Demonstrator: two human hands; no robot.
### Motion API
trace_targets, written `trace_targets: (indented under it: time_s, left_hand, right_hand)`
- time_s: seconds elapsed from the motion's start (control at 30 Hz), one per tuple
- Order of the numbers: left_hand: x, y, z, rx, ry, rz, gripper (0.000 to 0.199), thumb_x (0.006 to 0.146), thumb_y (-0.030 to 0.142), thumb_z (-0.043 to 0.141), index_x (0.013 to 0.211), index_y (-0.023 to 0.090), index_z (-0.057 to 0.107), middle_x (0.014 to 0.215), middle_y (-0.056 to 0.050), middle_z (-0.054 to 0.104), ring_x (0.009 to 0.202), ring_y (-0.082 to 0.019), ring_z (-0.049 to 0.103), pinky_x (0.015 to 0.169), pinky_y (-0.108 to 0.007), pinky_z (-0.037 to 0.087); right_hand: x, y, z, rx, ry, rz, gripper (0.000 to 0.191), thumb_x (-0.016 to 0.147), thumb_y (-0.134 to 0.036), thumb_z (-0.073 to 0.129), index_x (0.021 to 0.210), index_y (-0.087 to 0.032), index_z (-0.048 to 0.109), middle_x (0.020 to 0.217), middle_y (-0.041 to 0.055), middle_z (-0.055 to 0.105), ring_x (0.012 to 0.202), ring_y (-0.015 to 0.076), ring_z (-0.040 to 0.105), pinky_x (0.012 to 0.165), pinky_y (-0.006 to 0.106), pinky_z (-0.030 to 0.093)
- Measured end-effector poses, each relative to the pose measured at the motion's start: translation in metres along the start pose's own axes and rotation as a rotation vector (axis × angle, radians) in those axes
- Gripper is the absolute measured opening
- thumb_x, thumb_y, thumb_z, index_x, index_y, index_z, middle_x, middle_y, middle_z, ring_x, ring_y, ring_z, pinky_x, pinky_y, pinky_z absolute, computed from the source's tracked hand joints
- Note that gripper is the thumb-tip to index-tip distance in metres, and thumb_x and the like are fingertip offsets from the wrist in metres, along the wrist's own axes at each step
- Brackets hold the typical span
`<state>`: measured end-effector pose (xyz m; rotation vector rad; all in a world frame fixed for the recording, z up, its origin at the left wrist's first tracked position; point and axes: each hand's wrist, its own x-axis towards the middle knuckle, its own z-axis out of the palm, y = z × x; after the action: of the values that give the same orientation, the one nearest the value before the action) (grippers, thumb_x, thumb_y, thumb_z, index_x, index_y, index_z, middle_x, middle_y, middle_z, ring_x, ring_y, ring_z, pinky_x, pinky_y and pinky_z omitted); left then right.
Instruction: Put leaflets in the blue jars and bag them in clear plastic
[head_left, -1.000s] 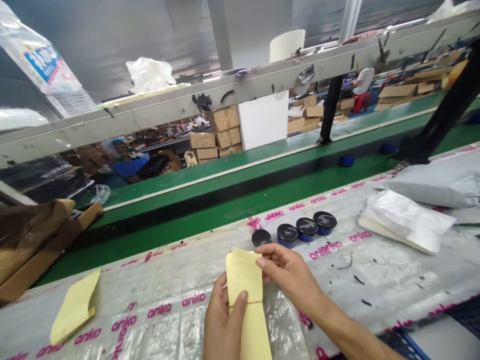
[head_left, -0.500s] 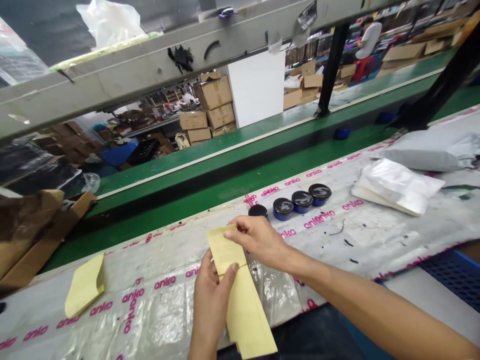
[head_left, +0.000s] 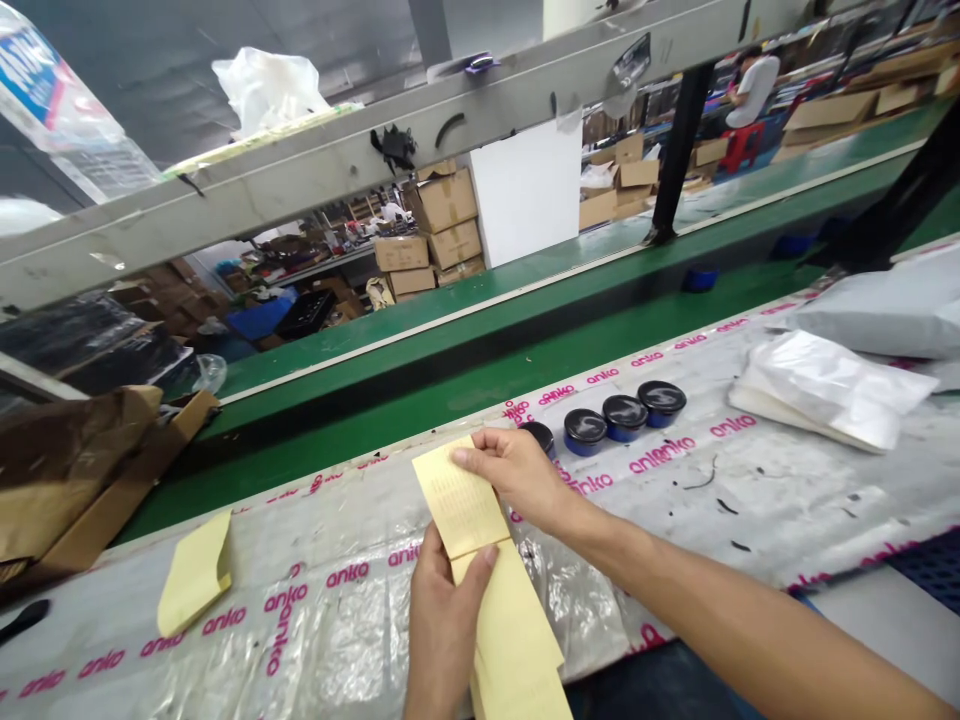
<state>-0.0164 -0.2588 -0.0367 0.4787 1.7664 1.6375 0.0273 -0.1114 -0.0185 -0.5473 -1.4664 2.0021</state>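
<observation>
A long strip of yellow printed paper (head_left: 517,620) runs from the bottom edge up to my two hands, with a fold line across it. My left hand (head_left: 450,610) grips it from the left, thumb lying on top near the fold. Pinching the upper right corner of the top panel is my right hand (head_left: 525,475), thumb on its face. Just beyond the right hand stands a round container with a black lid (head_left: 538,437), partly hidden. Beside it sit more black-lidded blue tins (head_left: 585,430). Another folded yellow paper (head_left: 195,575) lies to the left.
Plastic sheeting printed in pink (head_left: 322,610) covers the bench. White bags (head_left: 832,385) lie at right, an open cardboard box (head_left: 150,490) at left. Behind runs a green conveyor (head_left: 420,385), under a grey beam (head_left: 300,165). A person (head_left: 756,85) sits far off.
The view has shifted, so the bench appears further right and lower. My right hand has raised the top panel slightly, and more of it shows above the fold.
</observation>
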Motion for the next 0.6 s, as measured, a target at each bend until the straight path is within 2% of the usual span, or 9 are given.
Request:
trace_targets:
  time_s: [0.1, 0.2, 0.27, 0.43, 0.53, 0.6]
  left_hand:
    - [0.001, -0.007, 0.0, -0.063, 0.075, -0.016, 0.081, 0.072, 0.042, 0.083, 0.14, 0.023, 0.044, 0.118, -0.013, 0.073, 0.093, -0.027, 0.074, 0.073, -0.032, 0.059]
    - [0.003, -0.013, 0.0, -0.136, 0.172, -0.011, 0.091, 0.075, 0.043, 0.081, 0.15, 0.031, 0.03, 0.126, -0.012, 0.069, 0.096, -0.026, 0.074, 0.074, -0.03, 0.059]
    - [0.003, -0.015, 0.001, -0.172, 0.203, 0.024, 0.091, 0.077, 0.04, 0.08, 0.151, 0.031, 0.028, 0.131, -0.013, 0.066, 0.105, -0.025, 0.072, 0.079, -0.029, 0.059]
    - [-0.005, -0.018, 0.003, -0.116, 0.231, 0.101, 0.092, 0.08, 0.036, 0.077, 0.155, 0.033, 0.023, 0.135, -0.012, 0.062, 0.115, -0.024, 0.067, 0.088, -0.027, 0.057]
    - [-0.009, -0.017, 0.003, -0.125, 0.257, 0.118, 0.094, 0.08, 0.034, 0.076, 0.155, 0.04, 0.019, 0.145, -0.01, 0.054, 0.117, -0.025, 0.066, 0.086, -0.027, 0.058]
    - [-0.009, -0.017, 0.002, -0.149, 0.268, 0.145, 0.093, 0.08, 0.034, 0.077, 0.154, 0.039, 0.021, 0.15, -0.01, 0.049, 0.117, -0.024, 0.066, 0.084, -0.026, 0.058]
  right_hand:
    - [-0.003, 0.003, 0.0, -0.124, -0.032, -0.01, 0.029, 0.083, -0.044, 0.068, 0.074, -0.016, 0.063, 0.068, -0.0007, 0.064, 0.062, 0.0133, 0.057, 0.055, 0.024, 0.041]
    - [-0.01, 0.009, -0.001, -0.301, -0.091, -0.052, 0.025, 0.087, -0.034, 0.065, 0.105, -0.017, 0.07, 0.082, 0.0027, 0.073, 0.075, 0.0173, 0.066, 0.064, 0.026, 0.047]
    - [-0.013, 0.013, 0.0, -0.381, -0.125, -0.073, 0.029, 0.087, -0.027, 0.064, 0.114, -0.017, 0.069, 0.09, 0.0047, 0.075, 0.083, 0.0192, 0.068, 0.069, 0.027, 0.049]
    - [-0.012, 0.02, 0.003, -0.349, -0.145, -0.047, 0.018, 0.089, -0.028, 0.06, 0.095, -0.016, 0.072, 0.088, 0.0054, 0.075, 0.078, 0.0183, 0.066, 0.063, 0.025, 0.047]
    - [-0.009, 0.019, 0.005, -0.282, -0.153, -0.043, 0.018, 0.088, -0.028, 0.061, 0.092, -0.016, 0.073, 0.088, 0.0045, 0.074, 0.078, 0.0172, 0.064, 0.063, 0.024, 0.046]
    - [-0.006, 0.017, 0.007, -0.256, -0.184, -0.04, 0.017, 0.087, -0.026, 0.061, 0.091, -0.016, 0.073, 0.085, 0.0035, 0.073, 0.076, 0.016, 0.063, 0.063, 0.024, 0.045]
